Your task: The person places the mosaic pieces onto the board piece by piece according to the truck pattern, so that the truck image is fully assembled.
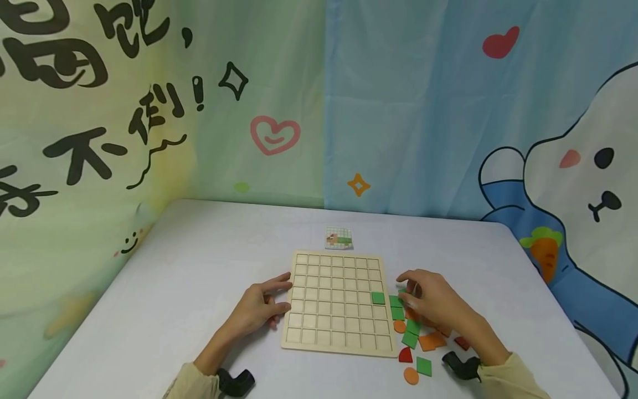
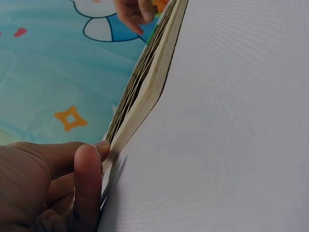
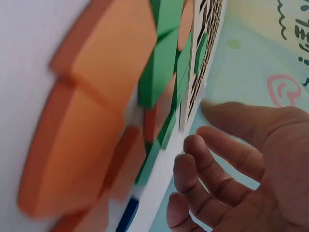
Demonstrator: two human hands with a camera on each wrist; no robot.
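Note:
A pale wooden grid board [image 1: 324, 306] lies flat on the table, and one green square [image 1: 378, 298] sits in a cell near its right edge. My left hand [image 1: 255, 306] touches the board's left edge with thumb and index fingertips set apart; the left wrist view shows these fingertips against the rim. Just right of the board, my right hand [image 1: 432, 293] hovers over a spread of loose pieces, including a green tile [image 1: 424, 366] and an orange disc [image 1: 411, 376]. Its fingers are loosely bent, with nothing visible between them in the right wrist view. It hides part of the pieces.
A small picture card [image 1: 339, 238] lies beyond the board's far edge. Loose red pieces [image 1: 405, 355] and orange pieces [image 1: 432, 341] lie near the right forearm. A blue piece [image 3: 127, 215] shows in the right wrist view. A printed curtain [image 1: 399, 111] hangs behind the white table [image 1: 224, 238].

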